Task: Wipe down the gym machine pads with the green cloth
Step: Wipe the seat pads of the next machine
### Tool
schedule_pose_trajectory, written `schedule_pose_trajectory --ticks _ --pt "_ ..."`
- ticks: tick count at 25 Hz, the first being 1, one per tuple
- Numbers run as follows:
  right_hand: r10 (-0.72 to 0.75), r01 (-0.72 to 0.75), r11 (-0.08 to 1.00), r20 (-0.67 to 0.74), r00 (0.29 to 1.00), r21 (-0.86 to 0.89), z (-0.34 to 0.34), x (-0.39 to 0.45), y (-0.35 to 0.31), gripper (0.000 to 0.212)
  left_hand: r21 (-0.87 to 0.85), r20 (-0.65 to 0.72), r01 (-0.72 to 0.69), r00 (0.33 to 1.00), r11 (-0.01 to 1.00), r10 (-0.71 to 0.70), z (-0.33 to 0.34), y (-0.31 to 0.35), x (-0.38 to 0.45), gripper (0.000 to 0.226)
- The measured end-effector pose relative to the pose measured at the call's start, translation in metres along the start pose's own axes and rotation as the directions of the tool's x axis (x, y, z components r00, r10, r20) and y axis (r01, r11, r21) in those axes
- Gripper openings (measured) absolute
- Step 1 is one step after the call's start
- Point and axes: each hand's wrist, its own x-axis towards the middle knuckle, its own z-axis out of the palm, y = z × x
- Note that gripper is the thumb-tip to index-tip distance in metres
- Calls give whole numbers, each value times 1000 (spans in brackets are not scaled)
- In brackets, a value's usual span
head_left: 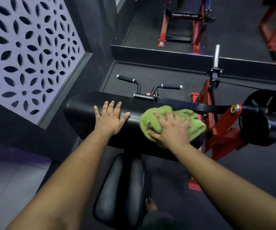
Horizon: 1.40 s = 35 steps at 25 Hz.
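A wide black arm pad (pixel 82 112) of a red-framed curl machine lies across the middle of the view. My left hand (pixel 110 117) rests flat on its top, fingers spread, holding nothing. My right hand (pixel 170 128) presses the crumpled green cloth (pixel 195 123) onto the right end of the pad, fingers spread over it. Below the pad, near my body, stands the black seat pad (pixel 117 188).
Two black handles (pixel 150 87) and a black lever arm (pixel 192 106) sit just beyond the pad. The red frame (pixel 220 130), a weight plate (pixel 264 103) and a chrome peg (pixel 216 55) are to the right. A patterned wall panel (pixel 26 47) is left. My bare foot (pixel 150 205) is on the floor.
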Motion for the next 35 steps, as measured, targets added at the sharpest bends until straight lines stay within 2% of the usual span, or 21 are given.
schedule_pose_trajectory --ticks 3,6,7,9,10,12,14,15,17,19,21,22,23,24,26,27,29,31,33,35 --pt "-65 65 998 2 998 11 1 15 -41 85 13 65 -115 991 993 114 -10 -17 7 68" --pt "-65 66 998 -39 997 19 5 7 -20 88 106 50 -312 950 944 309 -24 -49 14 68" --pt "-11 12 1000 -67 998 16 7 -1 -5 89 161 42 -382 924 910 380 -27 -58 18 74" --pt "231 -227 973 -95 968 50 15 -21 17 90 237 33 -503 859 831 511 -30 -72 30 82" --pt "374 -365 926 -84 924 98 17 -27 17 89 259 25 -554 823 791 568 -29 -77 37 82" --pt "619 -595 773 -53 784 219 21 -22 -11 84 278 17 -639 750 717 661 -28 -84 54 79" --pt "751 -704 637 -46 659 314 23 -12 -66 79 281 12 -716 669 640 743 -23 -87 67 75" --pt "756 -701 627 -52 652 340 27 -6 -97 76 274 -1 -736 643 619 766 -20 -89 71 74" --pt "725 -664 650 -42 687 368 32 -3 -146 72 215 13 -761 629 612 777 -19 -91 73 74" --pt "723 -660 641 -18 691 393 30 -5 -153 75 164 45 -786 610 596 791 -19 -93 73 75" --pt "759 -698 587 22 651 411 29 -11 -132 83 147 58 -805 587 574 808 -20 -94 75 71" --pt "800 -729 522 42 598 443 29 -14 -117 85 143 63 -810 581 569 811 -21 -95 76 69" --pt "854 -754 417 66 517 507 28 -16 -101 87 141 68 -811 580 568 812 -22 -95 76 68" --pt "910 -753 266 101 402 602 29 -14 -86 88 142 72 -817 571 559 818 -21 -95 77 68" --pt "968 -625 -28 177 178 780 28 -2 -73 88 136 80 -829 554 542 828 -19 -95 79 68" --pt "976 -539 -114 197 98 835 28 8 -78 87 127 84 -834 548 536 832 -18 -96 79 68" --pt "981 -416 -174 195 9 893 34 23 -107 84 115 85 -851 522 512 849 -17 -97 83 69" --pt "990 -400 -122 139 14 908 49 29 -153 84 126 98 -874 482 470 871 -18 -100 85 71" --pt "989 -402 -82 124 81 912 59 30 -189 86 153 125 -888 453 433 883 -22 -103 85 71" --pt "982 -357 -129 170 86 925 55 33 -179 89 181 160 -903 419 390 894 -25 -99 85 69"
